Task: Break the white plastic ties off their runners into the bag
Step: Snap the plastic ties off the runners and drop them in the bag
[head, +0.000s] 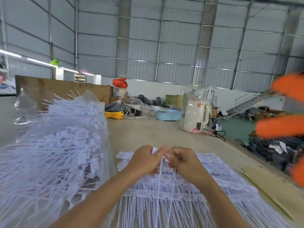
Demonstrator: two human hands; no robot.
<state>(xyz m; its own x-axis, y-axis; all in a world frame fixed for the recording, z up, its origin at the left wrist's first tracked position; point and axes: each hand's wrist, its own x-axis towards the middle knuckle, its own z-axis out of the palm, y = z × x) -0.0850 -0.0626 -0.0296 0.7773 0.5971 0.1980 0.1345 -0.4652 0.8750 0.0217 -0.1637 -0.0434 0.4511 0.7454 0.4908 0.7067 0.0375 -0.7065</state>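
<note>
- A beige table (139, 134) fills the middle of the frame.
- A clear bag of loose white ties (54, 137) lies at left.
- Ties on runners (205, 186) lie bottom centre.
- A blue basket (167, 114), yellow cable (114, 115) and bagged white appliance (196, 116) sit at the far edge.
- Cardboard (271, 191) lies at lower right.

White plastic ties (189, 191) on runners lie flat in a stack at the table's near edge; loose ties fill the clear bag (54, 142) at left.

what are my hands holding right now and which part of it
Both hands grip white plastic ties at their flat tag ends, above the pile of runners. The left hand pinches one tag; the right hand curls round the next.
</note>
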